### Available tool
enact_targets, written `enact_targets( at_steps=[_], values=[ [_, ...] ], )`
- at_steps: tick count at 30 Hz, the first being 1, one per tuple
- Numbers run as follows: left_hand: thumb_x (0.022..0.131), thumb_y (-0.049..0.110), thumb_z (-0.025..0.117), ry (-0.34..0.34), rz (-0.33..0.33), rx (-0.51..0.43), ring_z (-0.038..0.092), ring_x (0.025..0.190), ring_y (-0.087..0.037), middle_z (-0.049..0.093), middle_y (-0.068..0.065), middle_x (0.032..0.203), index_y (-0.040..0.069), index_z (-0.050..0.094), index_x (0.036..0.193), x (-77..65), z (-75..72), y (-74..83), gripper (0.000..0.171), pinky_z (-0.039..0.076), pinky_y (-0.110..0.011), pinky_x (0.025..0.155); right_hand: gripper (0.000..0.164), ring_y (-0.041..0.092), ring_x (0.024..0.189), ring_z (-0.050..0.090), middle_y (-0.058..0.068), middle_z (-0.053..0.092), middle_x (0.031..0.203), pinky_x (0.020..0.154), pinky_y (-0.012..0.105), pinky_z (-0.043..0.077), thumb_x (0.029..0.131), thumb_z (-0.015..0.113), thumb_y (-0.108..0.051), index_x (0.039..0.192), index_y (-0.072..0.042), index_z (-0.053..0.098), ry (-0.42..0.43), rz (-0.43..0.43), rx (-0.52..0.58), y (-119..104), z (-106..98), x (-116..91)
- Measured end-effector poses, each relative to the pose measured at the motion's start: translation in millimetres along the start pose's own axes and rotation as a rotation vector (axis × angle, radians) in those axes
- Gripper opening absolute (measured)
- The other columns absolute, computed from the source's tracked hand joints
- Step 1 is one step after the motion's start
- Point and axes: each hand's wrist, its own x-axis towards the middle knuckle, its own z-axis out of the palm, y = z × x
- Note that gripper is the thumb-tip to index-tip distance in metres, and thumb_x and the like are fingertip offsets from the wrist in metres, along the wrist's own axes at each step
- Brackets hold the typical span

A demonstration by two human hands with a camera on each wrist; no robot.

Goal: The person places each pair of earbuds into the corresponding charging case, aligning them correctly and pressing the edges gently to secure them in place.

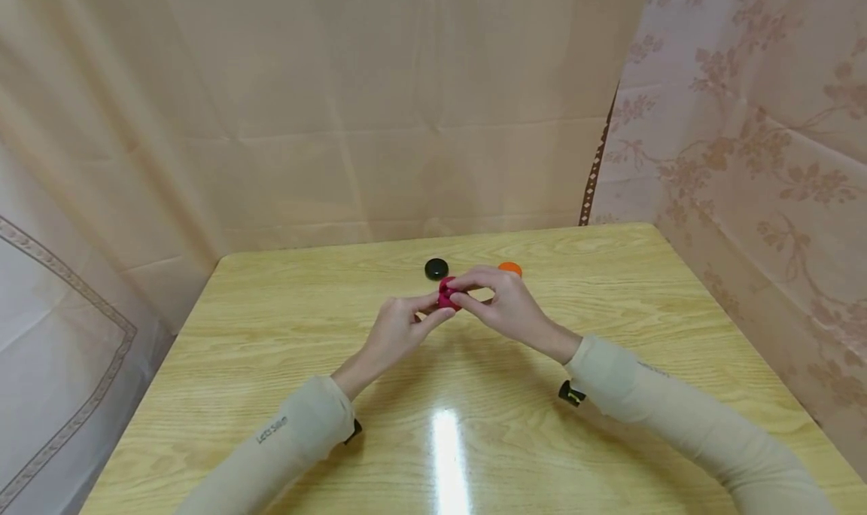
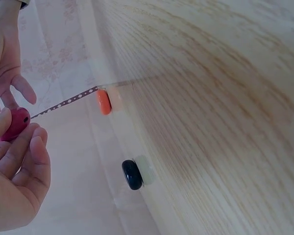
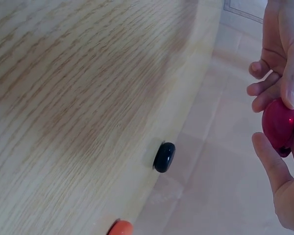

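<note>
Above the table, both hands hold a small round magenta case (image 1: 445, 295) with a glossy shell. It looks parted into two halves in the head view. My left hand (image 1: 393, 330) pinches its left side between thumb and fingers. From the right, the thumb and fingertips of my right hand (image 1: 511, 304) pinch the upper part. A small dark opening shows on the case (image 2: 20, 119) in the left wrist view. The right wrist view shows its rounded shell (image 3: 279, 122) with a bright red spot. What lies inside is hidden by fingers.
A glossy black round piece (image 1: 436, 269) lies on the wooden table (image 1: 271, 349) just beyond the hands. An orange round piece (image 1: 510, 267) sits behind the right hand, partly covered by it. Cloth curtains (image 1: 379, 108) hang beyond the table's far edge and at both sides.
</note>
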Motion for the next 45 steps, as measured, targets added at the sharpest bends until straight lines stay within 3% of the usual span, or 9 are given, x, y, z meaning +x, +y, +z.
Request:
enact_targets(
  at_steps=[5, 14, 21, 27, 34, 37, 41, 45],
  values=[
    [0.097, 0.024, 0.071, 0.001, 0.011, 0.002, 0.035, 0.045, -0.001, 0.077, -0.002, 0.101, 0.011, 0.074, 0.124, 1.8, -1.0, 0.3, 0.03, 0.051, -0.024, 0.052, 0.021, 0.02, 0.096, 0.072, 0.005, 0.074, 0.109, 0.067, 0.027, 0.059, 0.092, 0.075, -0.005, 0.113, -0.008, 0.077, 0.004, -0.003, 0.009, -2, -1, 1],
    [0.097, 0.024, 0.071, 0.001, 0.006, 0.009, 0.041, 0.045, -0.002, 0.078, -0.002, 0.098, 0.011, 0.074, 0.123, 1.5, -1.0, 0.5, 0.03, 0.055, -0.023, 0.06, 0.017, 0.016, 0.094, 0.072, 0.001, 0.074, 0.106, 0.068, 0.027, 0.059, 0.092, 0.076, -0.008, 0.108, -0.012, 0.078, -0.004, 0.011, -0.012, -6, -1, 2],
    [0.097, 0.024, 0.071, 0.005, 0.007, -0.005, 0.044, 0.047, -0.002, 0.078, -0.002, 0.096, 0.011, 0.073, 0.125, 1.1, -1.3, 1.0, 0.031, 0.054, -0.023, 0.055, 0.015, 0.02, 0.095, 0.071, 0.006, 0.073, 0.104, 0.071, 0.028, 0.059, 0.088, 0.078, -0.001, 0.101, -0.007, 0.076, 0.021, 0.041, 0.009, -7, 0, 1],
    [0.097, 0.023, 0.071, 0.0, 0.002, -0.015, 0.052, 0.052, -0.011, 0.077, -0.002, 0.096, 0.011, 0.072, 0.127, 1.5, -1.0, 1.4, 0.033, 0.053, -0.024, 0.055, 0.014, 0.024, 0.095, 0.071, 0.009, 0.072, 0.103, 0.071, 0.029, 0.059, 0.087, 0.078, 0.002, 0.099, -0.005, 0.075, 0.03, 0.051, 0.013, -7, 0, 1],
    [0.097, 0.025, 0.071, -0.005, -0.022, -0.026, 0.06, 0.061, -0.019, 0.077, -0.003, 0.098, 0.012, 0.071, 0.129, 1.2, -0.2, 2.3, 0.034, 0.054, -0.025, 0.056, 0.016, 0.017, 0.094, 0.071, 0.002, 0.074, 0.104, 0.074, 0.03, 0.059, 0.091, 0.077, -0.011, 0.106, -0.01, 0.074, 0.021, 0.109, 0.037, -6, -3, 0],
    [0.097, 0.025, 0.071, 0.007, -0.033, -0.013, 0.061, 0.061, -0.017, 0.077, -0.004, 0.097, 0.011, 0.071, 0.128, 1.4, -0.1, 2.4, 0.034, 0.053, -0.025, 0.055, 0.018, 0.022, 0.093, 0.072, 0.007, 0.071, 0.106, 0.078, 0.039, 0.06, 0.095, 0.073, -0.012, 0.111, -0.004, 0.07, 0.029, 0.175, 0.135, -3, -7, 0],
    [0.097, 0.025, 0.071, 0.031, -0.035, 0.01, 0.06, 0.06, -0.012, 0.077, -0.004, 0.093, 0.009, 0.073, 0.126, 2.0, -1.1, 3.1, 0.033, 0.051, -0.025, 0.053, 0.027, 0.03, 0.099, 0.071, 0.016, 0.065, 0.116, 0.084, 0.052, 0.056, 0.1, 0.067, -0.017, 0.12, 0.001, 0.064, 0.033, 0.337, 0.335, 3, -16, -1],
    [0.097, 0.025, 0.071, 0.027, -0.029, 0.014, 0.062, 0.061, -0.011, 0.077, -0.003, 0.091, 0.01, 0.074, 0.124, 2.8, -1.4, 3.2, 0.031, 0.052, -0.025, 0.053, 0.04, 0.037, 0.108, 0.067, 0.016, 0.064, 0.122, 0.088, 0.052, 0.055, 0.104, 0.06, -0.032, 0.129, 0.0, 0.062, -0.069, 0.5, 0.403, 11, -20, -2]
  ],
)
